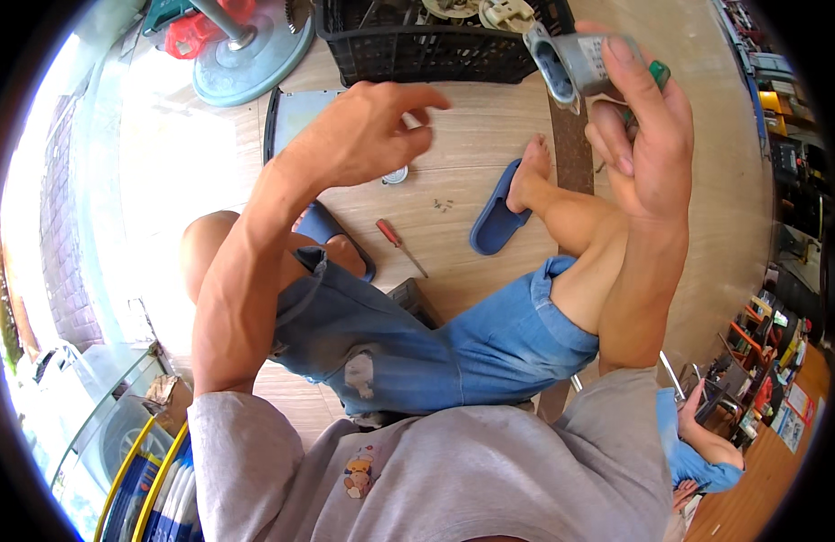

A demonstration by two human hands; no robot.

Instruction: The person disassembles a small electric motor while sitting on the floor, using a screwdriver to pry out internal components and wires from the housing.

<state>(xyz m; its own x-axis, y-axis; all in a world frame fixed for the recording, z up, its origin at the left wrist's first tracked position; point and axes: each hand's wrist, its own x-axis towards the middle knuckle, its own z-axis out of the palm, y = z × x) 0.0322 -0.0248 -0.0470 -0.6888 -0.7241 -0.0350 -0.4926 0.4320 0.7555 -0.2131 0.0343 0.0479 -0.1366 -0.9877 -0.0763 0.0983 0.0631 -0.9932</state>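
Observation:
Raised at the upper right, my right hand point(648, 135) is closed around a grey metal motor housing point(587, 61). Its open oval end faces left, with a flange and dark hollow showing. A small green part point(659, 74) shows behind the fingers; most of it is hidden, so its kind is unclear. My left hand point(381, 131) hovers above the floor with loosely bent fingers, apart from the housing and holding nothing. Below it on the floor lie a red-handled screwdriver point(401, 246), several small screws point(444, 206) and a small round silver piece point(395, 175).
A black plastic crate point(431, 60) of metal parts stands ahead. Left of it are a round grey stand base point(253, 70) and a flat grey panel point(300, 117). Shelves of tools point(752, 361) line the right, where another person's arm point(707, 434) shows. A glass case point(101, 397) is at left.

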